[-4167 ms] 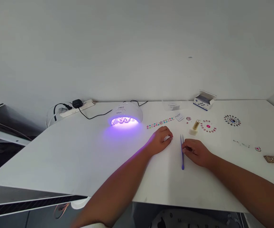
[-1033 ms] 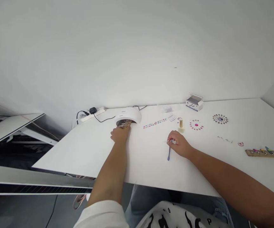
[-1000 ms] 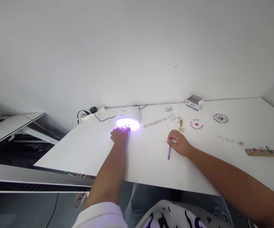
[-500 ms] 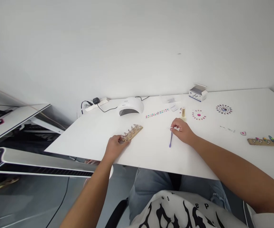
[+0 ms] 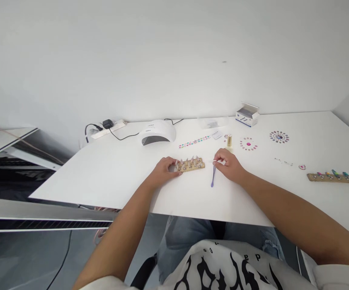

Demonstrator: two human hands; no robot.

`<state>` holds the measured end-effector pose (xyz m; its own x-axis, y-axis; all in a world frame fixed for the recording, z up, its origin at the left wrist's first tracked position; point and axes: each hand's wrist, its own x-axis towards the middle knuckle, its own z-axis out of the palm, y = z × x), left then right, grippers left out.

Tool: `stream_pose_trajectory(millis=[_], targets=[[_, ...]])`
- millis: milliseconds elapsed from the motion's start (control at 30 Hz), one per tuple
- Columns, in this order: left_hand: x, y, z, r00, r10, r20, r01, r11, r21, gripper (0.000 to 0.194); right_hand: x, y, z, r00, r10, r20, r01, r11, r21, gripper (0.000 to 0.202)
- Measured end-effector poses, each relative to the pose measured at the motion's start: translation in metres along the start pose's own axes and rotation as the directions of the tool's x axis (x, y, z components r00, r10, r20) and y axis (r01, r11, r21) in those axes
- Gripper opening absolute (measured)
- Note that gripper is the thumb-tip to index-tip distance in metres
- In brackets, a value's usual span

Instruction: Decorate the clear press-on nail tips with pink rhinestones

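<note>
My left hand [image 5: 164, 173] grips the left end of a wooden nail-tip stand [image 5: 189, 166], thumb in front and fingers behind. Pale false nails stick up from the stand in a row. To its right, my right hand [image 5: 227, 164] pinches slim purple tweezers [image 5: 213, 177], whose rounded end points down toward the table. Whether the tweezers hold anything at their other end is too small to tell. Just beyond my right hand stands a gold-capped bottle [image 5: 229, 140].
A white nail lamp [image 5: 158, 129] sits at the back left, near a power strip [image 5: 109, 129]. Sticker strips [image 5: 194, 141], gem circles [image 5: 248, 144] and an open box [image 5: 247, 116] lie behind. A second stand with colourful nails [image 5: 331, 177] is at right.
My left hand has slid the wooden stand rightward, closer to the tweezers, and turned it more nearly level. The right hand keeps its pinch on the tweezers. The view has shifted slightly.
</note>
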<state>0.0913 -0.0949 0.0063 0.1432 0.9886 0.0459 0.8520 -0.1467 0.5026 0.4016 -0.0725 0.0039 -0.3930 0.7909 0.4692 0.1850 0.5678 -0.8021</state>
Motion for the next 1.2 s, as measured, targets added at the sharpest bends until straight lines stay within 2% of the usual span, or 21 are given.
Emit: stream_pose_trajectory(millis=[133,233,400,467,533,633,700,800,933,1200], targets=[[0.012,0.007,0.007,1.000,0.014,0.008,-0.013,0.999,-0.036,0.047,0.000,-0.002,-0.002,1.000,0.017,-0.025,-0.017,1.000,0.007,0.011],[0.007,0.007,0.012,0.998,-0.027,-0.053,0.024,0.998,-0.065,0.061,0.000,-0.005,-0.004,0.999,0.023,-0.034,-0.023,1.000,0.017,0.012],[-0.014,0.005,0.016,0.989,-0.063,-0.132,0.053,0.995,-0.081,0.043,-0.001,-0.004,-0.005,1.000,-0.002,0.014,0.001,1.000,0.026,0.012],[-0.019,0.006,0.017,0.991,-0.037,-0.126,0.029,0.997,-0.070,0.040,-0.001,-0.003,-0.007,0.997,-0.026,0.069,0.024,0.999,0.031,0.011],[-0.022,0.007,0.018,0.992,-0.022,-0.124,0.015,0.998,-0.058,0.040,-0.002,-0.002,-0.009,0.983,-0.060,0.176,0.056,0.998,0.031,0.010],[-0.022,0.008,0.019,0.992,-0.018,-0.122,0.013,0.999,-0.047,0.036,-0.002,-0.004,-0.012,0.928,-0.111,0.356,0.113,0.993,0.016,0.010],[-0.022,0.008,0.019,0.992,-0.017,-0.122,0.012,0.999,-0.043,0.037,-0.001,-0.007,-0.014,0.894,-0.125,0.430,0.141,0.990,-0.004,0.011],[-0.022,0.009,0.019,0.992,-0.014,-0.126,0.009,0.999,-0.036,0.040,0.000,-0.011,-0.015,0.855,-0.092,0.510,0.132,0.990,-0.042,0.014],[-0.022,0.011,0.019,0.991,-0.003,-0.132,0.000,1.000,-0.024,0.038,-0.001,-0.011,-0.015,0.820,0.023,0.572,0.059,0.991,-0.124,0.014],[-0.020,0.017,0.015,0.995,0.042,-0.095,-0.044,0.999,-0.015,0.032,-0.001,-0.004,-0.019,0.823,0.108,0.557,0.006,0.980,-0.198,0.007]])
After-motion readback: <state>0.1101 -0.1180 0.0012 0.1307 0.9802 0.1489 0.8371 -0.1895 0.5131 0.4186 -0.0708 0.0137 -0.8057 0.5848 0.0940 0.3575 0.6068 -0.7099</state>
